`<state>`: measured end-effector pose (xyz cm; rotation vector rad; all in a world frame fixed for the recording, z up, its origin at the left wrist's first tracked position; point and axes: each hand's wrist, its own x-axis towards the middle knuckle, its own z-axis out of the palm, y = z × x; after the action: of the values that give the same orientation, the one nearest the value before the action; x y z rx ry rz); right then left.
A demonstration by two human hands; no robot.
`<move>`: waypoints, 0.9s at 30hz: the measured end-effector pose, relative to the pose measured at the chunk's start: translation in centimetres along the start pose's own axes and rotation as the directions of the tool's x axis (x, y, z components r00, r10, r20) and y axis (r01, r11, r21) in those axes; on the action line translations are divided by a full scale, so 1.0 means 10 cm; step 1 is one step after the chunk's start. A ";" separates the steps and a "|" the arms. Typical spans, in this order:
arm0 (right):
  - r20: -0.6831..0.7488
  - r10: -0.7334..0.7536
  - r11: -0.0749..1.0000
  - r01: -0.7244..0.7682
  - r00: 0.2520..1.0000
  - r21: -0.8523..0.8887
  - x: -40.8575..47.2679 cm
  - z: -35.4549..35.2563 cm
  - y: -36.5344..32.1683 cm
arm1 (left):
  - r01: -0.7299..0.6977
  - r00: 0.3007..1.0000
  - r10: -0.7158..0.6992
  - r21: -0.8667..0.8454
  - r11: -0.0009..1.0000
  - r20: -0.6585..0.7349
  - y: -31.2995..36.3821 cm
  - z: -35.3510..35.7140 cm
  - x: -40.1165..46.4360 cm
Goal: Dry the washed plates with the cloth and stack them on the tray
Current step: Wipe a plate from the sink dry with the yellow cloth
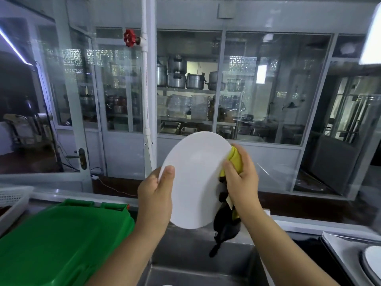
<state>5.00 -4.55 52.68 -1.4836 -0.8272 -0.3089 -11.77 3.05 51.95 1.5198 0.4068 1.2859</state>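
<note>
Plate: a white plate point(195, 180) is held up on edge at frame centre, over the steel sink point(185, 263), face toward the camera.
Left hand: the left hand point(155, 195) grips the plate's rim at about 8 o'clock, thumb clamped over the front face, fingers curled out of sight behind.
Right hand: the right hand point(241, 178) pinches the cloth against the rim at 3 o'clock, thumb in front, fingers wrapped round the back.
Cloth: the yellow and black cloth point(231, 203) folds over the rim, its dark tail hanging toward 6 o'clock, below the plate.
Tray: at 4 o'clock, the grey tray point(340, 246) carries another white plate point(373, 259).
Green lid: a green plastic lid point(61, 240) lies at 8 o'clock, beside the sink.
Basket: a white slotted basket point(12, 199) sits at 9 o'clock.
Background: shelves of metal pots point(185, 77) stand at 12 o'clock, behind glass.
</note>
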 end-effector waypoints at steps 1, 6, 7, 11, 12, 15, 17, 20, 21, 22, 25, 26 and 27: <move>-0.006 0.032 0.998 -0.031 0.999 0.052 0.00 -0.03 0.01 | 0.024 0.998 -0.025 0.020 0.999 0.053 -0.02 0.00 0.00; 0.143 -0.097 0.988 0.113 0.985 -0.103 0.05 -0.23 -0.02 | 0.233 0.892 -0.284 0.179 0.956 0.352 0.00 -0.12 0.26; 0.199 -0.165 0.964 0.201 0.966 -0.176 0.04 -0.24 -0.03 | 0.199 0.878 -0.291 0.262 0.944 0.380 0.05 -0.11 0.35; 0.311 -0.346 0.821 0.446 0.885 -0.357 0.03 -0.25 -0.15 | -0.031 0.887 -0.203 0.492 0.870 0.415 0.15 0.00 0.50; 0.331 -0.402 0.773 0.510 0.854 -0.377 0.05 -0.26 -0.20 | -0.075 0.893 -0.165 0.500 0.863 0.418 0.14 0.03 0.49; 0.434 -0.586 0.577 0.728 0.684 -0.370 0.10 -0.24 -0.32 | -0.146 0.907 -0.088 0.505 0.851 0.412 0.10 0.12 0.40; 0.460 -0.618 0.524 0.771 0.637 -0.363 0.15 -0.23 -0.34 | -0.113 0.926 -0.075 0.461 0.880 0.369 0.09 0.16 0.34; 0.316 -0.533 0.674 0.619 0.785 -0.403 0.24 -0.29 -0.23 | -0.076 0.962 -0.033 0.380 0.922 0.271 0.14 0.15 0.27; 0.237 -0.438 0.791 0.497 0.867 -0.357 0.26 -0.31 -0.17 | -0.069 0.975 -0.011 0.349 0.935 0.222 0.17 0.15 0.25; 0.150 -0.330 0.890 0.360 0.932 -0.280 0.25 -0.31 -0.11 | -0.067 0.986 0.014 0.317 0.946 0.167 0.18 0.15 0.24; -0.108 -0.067 0.993 0.056 0.992 -0.105 0.12 -0.18 -0.01 | -0.080 0.997 0.077 0.145 0.986 0.024 0.16 0.23 0.16; -0.167 -0.009 0.998 -0.001 0.986 -0.059 0.07 -0.13 0.01 | -0.078 0.997 0.079 0.074 0.994 -0.008 0.12 0.26 0.13; -0.200 0.039 0.999 -0.044 0.979 -0.022 0.04 -0.11 0.03 | -0.067 0.997 0.068 0.026 0.997 -0.024 0.06 0.29 0.10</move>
<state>5.82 -5.39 52.84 -1.4655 -0.6334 -0.4313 -9.13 2.17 53.31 1.5517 0.3917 1.3578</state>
